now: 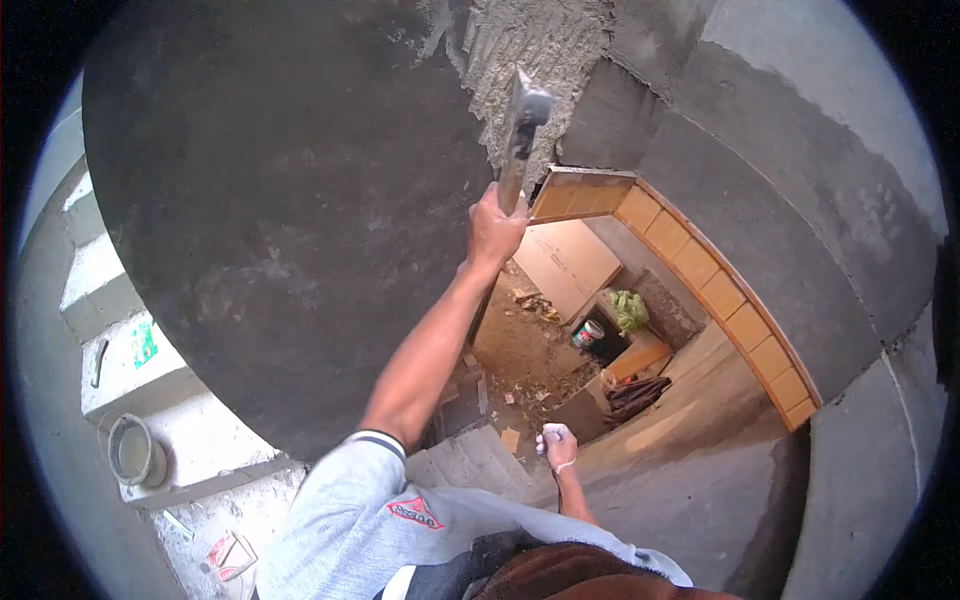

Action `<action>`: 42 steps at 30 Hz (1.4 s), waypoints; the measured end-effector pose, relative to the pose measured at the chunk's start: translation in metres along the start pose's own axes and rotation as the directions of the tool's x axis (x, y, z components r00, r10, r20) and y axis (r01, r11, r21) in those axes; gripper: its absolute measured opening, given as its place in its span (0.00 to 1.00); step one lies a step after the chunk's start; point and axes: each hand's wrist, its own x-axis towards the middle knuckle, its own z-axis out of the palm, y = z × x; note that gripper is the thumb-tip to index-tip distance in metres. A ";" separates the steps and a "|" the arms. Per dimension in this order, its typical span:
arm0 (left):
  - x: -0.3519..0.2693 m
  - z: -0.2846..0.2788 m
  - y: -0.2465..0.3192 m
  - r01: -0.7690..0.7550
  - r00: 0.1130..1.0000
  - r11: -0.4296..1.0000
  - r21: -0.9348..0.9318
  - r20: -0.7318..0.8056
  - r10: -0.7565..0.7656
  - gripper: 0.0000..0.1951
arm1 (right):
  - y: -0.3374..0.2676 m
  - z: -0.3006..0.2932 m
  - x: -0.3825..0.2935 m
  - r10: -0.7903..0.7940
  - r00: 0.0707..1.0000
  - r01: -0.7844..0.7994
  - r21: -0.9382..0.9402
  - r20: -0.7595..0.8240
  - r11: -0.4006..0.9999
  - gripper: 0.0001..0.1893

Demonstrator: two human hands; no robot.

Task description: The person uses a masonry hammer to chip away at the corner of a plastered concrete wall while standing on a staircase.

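Observation:
My left hand (496, 229) reaches up and grips a hammer-like hand tool (525, 124) by its pale handle. Its grey head is blurred and its exact kind is unclear. The head is in front of a rough, ridged patch of plaster (551, 37), and I cannot tell whether it touches. Smooth dark grey cement (300, 195) borders this patch on the left. Lower down, my right hand (557, 445) is closed into a fist, its fingers whitened with powder; nothing shows in it.
A tan panelled frame (720, 281) edges an opening at right. Below lie a cardboard sheet or box (568, 262), a labelled tub (589, 334), a green plastic bag (628, 310) and dark cloth (637, 397). Steps (139, 360) at left hold a bucket (136, 451).

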 end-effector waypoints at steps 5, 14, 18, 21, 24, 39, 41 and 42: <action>-0.031 -0.004 0.040 -0.170 0.975 0.982 0.084 0.158 0.155 0.09 | -0.017 0.001 0.025 -0.147 0.989 0.149 -0.176 0.025 0.973 0.05; -0.013 0.001 -0.022 -0.198 0.978 0.966 0.166 0.104 0.183 0.09 | -0.017 0.026 0.015 -0.155 0.984 0.163 -0.092 0.091 0.982 0.05; -0.015 0.004 0.000 -0.086 0.983 0.977 0.193 0.176 0.052 0.11 | -0.010 0.017 0.004 -0.155 0.985 0.163 -0.119 0.073 0.980 0.06; -0.039 0.005 0.036 -0.271 0.935 0.961 0.050 0.251 0.250 0.10 | -0.005 0.007 0.004 -0.113 0.992 0.120 -0.138 0.058 0.983 0.05; -0.041 0.003 0.060 -0.795 0.588 0.606 -0.037 0.198 0.784 0.10 | -0.006 0.006 0.011 -0.128 0.992 0.129 -0.123 0.018 0.984 0.05; -0.018 0.017 0.050 -0.768 0.629 0.641 0.010 0.205 0.750 0.11 | -0.004 0.003 -0.001 -0.078 0.997 0.075 -0.116 -0.023 0.990 0.06; -0.006 0.022 0.030 -0.796 0.605 0.585 0.156 0.198 0.771 0.11 | -0.003 0.006 0.001 -0.079 0.996 0.074 -0.124 -0.038 0.989 0.06; 0.006 0.023 0.007 -0.439 0.896 0.885 0.154 0.143 0.420 0.11 | -0.002 0.009 -0.002 -0.074 0.997 0.070 -0.124 -0.029 0.990 0.06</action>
